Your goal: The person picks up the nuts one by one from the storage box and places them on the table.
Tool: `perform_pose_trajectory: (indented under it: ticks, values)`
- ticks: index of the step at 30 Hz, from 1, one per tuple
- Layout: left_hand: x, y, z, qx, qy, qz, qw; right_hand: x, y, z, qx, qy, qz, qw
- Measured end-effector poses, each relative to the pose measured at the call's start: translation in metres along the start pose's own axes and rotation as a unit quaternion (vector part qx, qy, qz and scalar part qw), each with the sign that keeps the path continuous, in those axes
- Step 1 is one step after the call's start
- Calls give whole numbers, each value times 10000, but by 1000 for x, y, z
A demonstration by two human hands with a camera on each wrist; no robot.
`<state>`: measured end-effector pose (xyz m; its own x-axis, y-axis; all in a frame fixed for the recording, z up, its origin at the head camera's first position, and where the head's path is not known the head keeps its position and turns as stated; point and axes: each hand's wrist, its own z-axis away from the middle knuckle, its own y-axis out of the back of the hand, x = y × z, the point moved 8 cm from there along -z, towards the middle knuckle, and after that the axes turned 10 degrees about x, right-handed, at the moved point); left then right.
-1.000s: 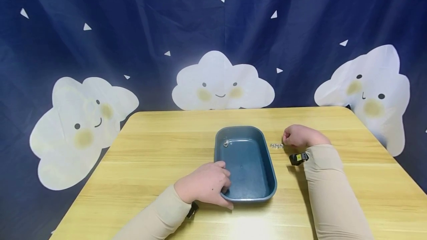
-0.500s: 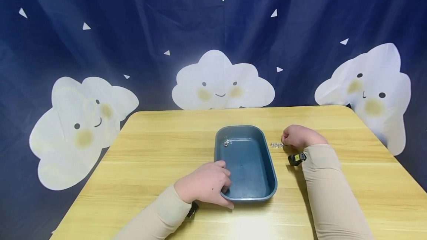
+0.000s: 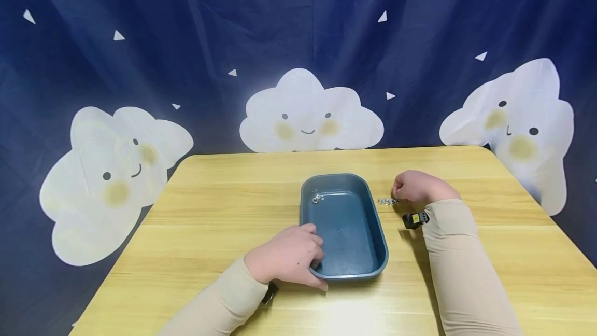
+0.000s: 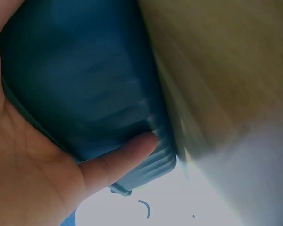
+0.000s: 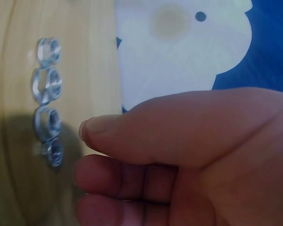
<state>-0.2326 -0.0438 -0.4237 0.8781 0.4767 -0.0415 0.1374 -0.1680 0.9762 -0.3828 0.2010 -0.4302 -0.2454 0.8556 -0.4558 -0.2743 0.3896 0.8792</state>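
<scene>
My left hand [image 3: 286,255] grips the near left corner of a deep blue plastic tray [image 3: 347,237]. Its fingers bend over the rim, and the thumb lies against the outer wall in the left wrist view. A few small shiny metal pieces [image 3: 317,199] sit inside, near the tray's far left corner. Right of the tray, several silvery metal nuts [image 5: 48,85] form a row on the table; the one closest to my fingers looks smaller. Beside that end of the row is my right hand [image 3: 422,188], its fingers curled with nothing visible between thumb and fingers.
Everything stands on a light wooden table [image 3: 224,206] with rounded far corners. A dark blue curtain [image 3: 205,25] with white cloud faces hangs behind it. Black wrist cameras [image 3: 415,220] are strapped under both cuffs.
The right hand has shifted slightly away from the row, and more of the row's right end shows beside its fingers. The left hand keeps its grip on the tray.
</scene>
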Motion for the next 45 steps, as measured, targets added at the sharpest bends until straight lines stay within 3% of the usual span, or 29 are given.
perform_pose_trajectory:
  ticks: [14,28,45]
  values:
    - [-1,1,1,-137,36,125,9998,-34,17,4,393,498,204,9978]
    - [-1,2,1,-185,134,87,9997,-81,26,14,587,905,327,9936]
    - [-1,4,1,-60,75,179,9998,-136,5,17,517,1564,428,9854]
